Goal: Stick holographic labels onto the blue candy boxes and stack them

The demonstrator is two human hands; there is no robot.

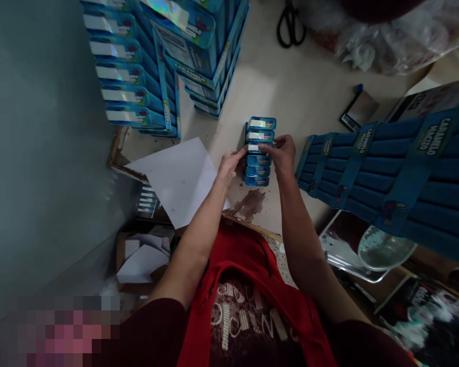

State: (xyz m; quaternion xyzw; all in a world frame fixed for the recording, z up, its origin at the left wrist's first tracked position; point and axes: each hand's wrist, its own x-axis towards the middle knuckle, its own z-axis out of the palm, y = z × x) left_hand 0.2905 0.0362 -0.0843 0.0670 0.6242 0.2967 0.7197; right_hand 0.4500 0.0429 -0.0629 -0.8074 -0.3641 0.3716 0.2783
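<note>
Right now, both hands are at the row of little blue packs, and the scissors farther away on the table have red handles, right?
Almost! The handles of the scissors are black, not red; the head view shows it. The left hand and right hand are indeed at the row of little blue packs, with the scissors farther away on the table.

Black-handled scissors (291, 30) lie on the desk (317, 81), near crumpled clear plastic (401, 48). A small flat device (361, 109) with a pale top sits farther right. Lower down, a round bowl (384, 248) rests on a metal tray (332, 239).
</note>
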